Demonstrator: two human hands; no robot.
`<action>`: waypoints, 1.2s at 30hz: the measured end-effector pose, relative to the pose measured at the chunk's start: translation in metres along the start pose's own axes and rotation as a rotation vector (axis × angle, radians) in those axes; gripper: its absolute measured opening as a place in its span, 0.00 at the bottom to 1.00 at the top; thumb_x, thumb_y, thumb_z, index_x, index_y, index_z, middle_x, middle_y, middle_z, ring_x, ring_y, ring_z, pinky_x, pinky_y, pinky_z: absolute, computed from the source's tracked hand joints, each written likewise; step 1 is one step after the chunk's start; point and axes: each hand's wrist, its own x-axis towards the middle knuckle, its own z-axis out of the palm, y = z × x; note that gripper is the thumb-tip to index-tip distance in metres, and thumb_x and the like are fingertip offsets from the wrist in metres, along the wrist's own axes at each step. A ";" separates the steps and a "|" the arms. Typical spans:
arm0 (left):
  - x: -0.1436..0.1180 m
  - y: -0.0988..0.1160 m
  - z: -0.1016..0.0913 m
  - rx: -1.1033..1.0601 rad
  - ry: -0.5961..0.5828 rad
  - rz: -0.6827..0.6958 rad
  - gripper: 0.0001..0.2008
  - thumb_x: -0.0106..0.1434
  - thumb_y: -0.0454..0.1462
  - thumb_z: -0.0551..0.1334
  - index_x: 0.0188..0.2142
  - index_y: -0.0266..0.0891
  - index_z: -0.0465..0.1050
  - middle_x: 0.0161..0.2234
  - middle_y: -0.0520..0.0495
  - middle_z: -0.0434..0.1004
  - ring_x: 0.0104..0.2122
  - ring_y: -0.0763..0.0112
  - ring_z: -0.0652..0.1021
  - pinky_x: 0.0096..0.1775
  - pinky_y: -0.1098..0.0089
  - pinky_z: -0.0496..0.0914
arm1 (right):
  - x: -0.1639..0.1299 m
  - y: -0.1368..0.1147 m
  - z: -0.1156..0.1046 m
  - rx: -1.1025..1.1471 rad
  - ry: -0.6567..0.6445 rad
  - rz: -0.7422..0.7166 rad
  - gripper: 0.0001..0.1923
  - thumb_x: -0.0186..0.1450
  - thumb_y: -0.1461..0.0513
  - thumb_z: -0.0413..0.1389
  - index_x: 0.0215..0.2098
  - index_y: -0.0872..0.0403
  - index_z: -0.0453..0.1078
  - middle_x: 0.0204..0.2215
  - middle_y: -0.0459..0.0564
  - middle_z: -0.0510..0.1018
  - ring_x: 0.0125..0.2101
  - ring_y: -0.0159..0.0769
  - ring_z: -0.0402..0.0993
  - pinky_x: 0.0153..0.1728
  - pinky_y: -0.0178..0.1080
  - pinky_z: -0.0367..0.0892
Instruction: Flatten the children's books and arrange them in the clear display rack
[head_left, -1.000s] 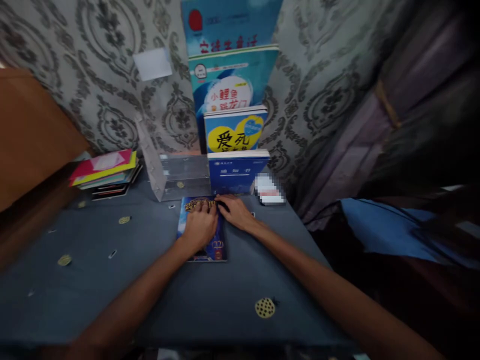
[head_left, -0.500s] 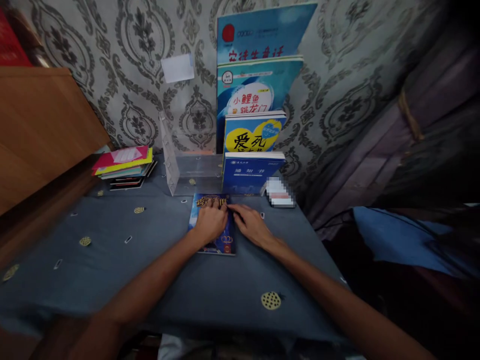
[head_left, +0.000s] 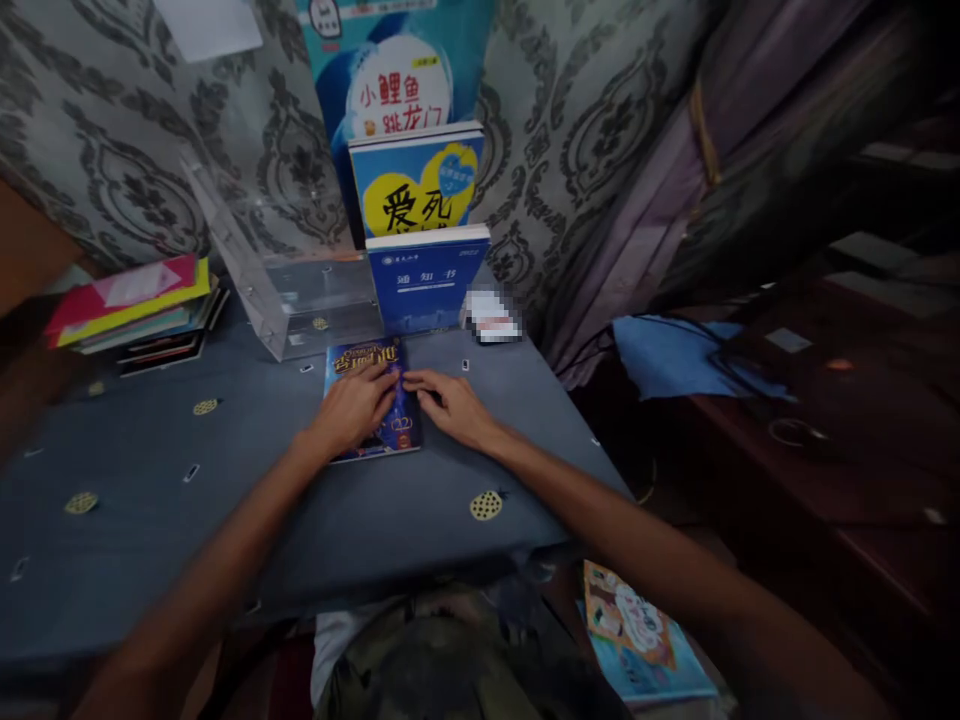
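A dark blue book (head_left: 386, 432) with gold lettering and "(22)" on its cover lies flat on the cloth-covered table (head_left: 277, 520). My left hand (head_left: 360, 400) rests on the cover, its fingers stretched out over the middle. At the book's right edge, my right hand (head_left: 450, 402) touches with its fingertips, the fingers loosely extended. Just behind the book stands a clear acrylic rack (head_left: 247, 270). A blue booklet (head_left: 427, 285) is upright at its front right. A yellow and blue book (head_left: 416, 185) and a teal picture book (head_left: 401, 70) rise in steps behind it.
A stack of books and papers (head_left: 150, 300) sits at the table's left. A small blurred-out white item (head_left: 493, 315) stands right of the rack. Below the table's right front edge are colourful books (head_left: 645, 640). Farther right is a dark red surface (head_left: 847, 480) with a blue cloth (head_left: 667, 355).
The view has turned right and downward, bringing the lower books into sight. My left fingers have slid slightly down the cover, and the book stays in place before the rack.
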 end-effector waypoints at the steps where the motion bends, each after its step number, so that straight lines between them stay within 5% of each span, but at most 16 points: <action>1: -0.004 0.000 0.000 -0.012 0.000 0.040 0.18 0.71 0.37 0.55 0.57 0.39 0.74 0.58 0.40 0.75 0.60 0.55 0.74 0.60 0.53 0.70 | 0.000 0.001 -0.001 0.004 -0.005 0.000 0.21 0.68 0.70 0.50 0.57 0.53 0.71 0.47 0.53 0.84 0.49 0.39 0.80 0.52 0.46 0.72; 13: -0.044 0.018 -0.002 0.005 0.027 0.361 0.26 0.71 0.51 0.56 0.57 0.35 0.73 0.57 0.34 0.76 0.59 0.52 0.75 0.57 0.50 0.72 | 0.000 -0.001 -0.007 -0.082 -0.043 -0.049 0.19 0.70 0.69 0.48 0.56 0.54 0.72 0.52 0.55 0.81 0.53 0.39 0.77 0.56 0.46 0.70; 17: -0.046 0.017 0.004 0.054 0.077 0.382 0.28 0.70 0.53 0.57 0.58 0.34 0.72 0.58 0.33 0.75 0.58 0.52 0.75 0.55 0.50 0.73 | -0.001 0.000 -0.007 -0.110 -0.027 -0.073 0.18 0.70 0.69 0.49 0.55 0.55 0.72 0.51 0.56 0.81 0.53 0.39 0.76 0.56 0.46 0.70; 22: -0.046 0.018 0.011 0.025 0.161 0.365 0.18 0.72 0.43 0.57 0.55 0.36 0.73 0.56 0.36 0.77 0.56 0.55 0.77 0.55 0.51 0.73 | -0.001 0.000 -0.007 -0.127 -0.016 -0.085 0.19 0.69 0.69 0.49 0.54 0.53 0.74 0.48 0.53 0.83 0.48 0.38 0.78 0.52 0.45 0.73; 36: -0.043 0.023 0.006 0.010 0.229 0.372 0.15 0.72 0.40 0.58 0.51 0.35 0.75 0.49 0.39 0.82 0.51 0.56 0.80 0.51 0.55 0.77 | -0.006 -0.012 -0.014 -0.100 -0.050 -0.115 0.16 0.69 0.67 0.50 0.48 0.54 0.77 0.37 0.52 0.84 0.37 0.36 0.80 0.41 0.37 0.73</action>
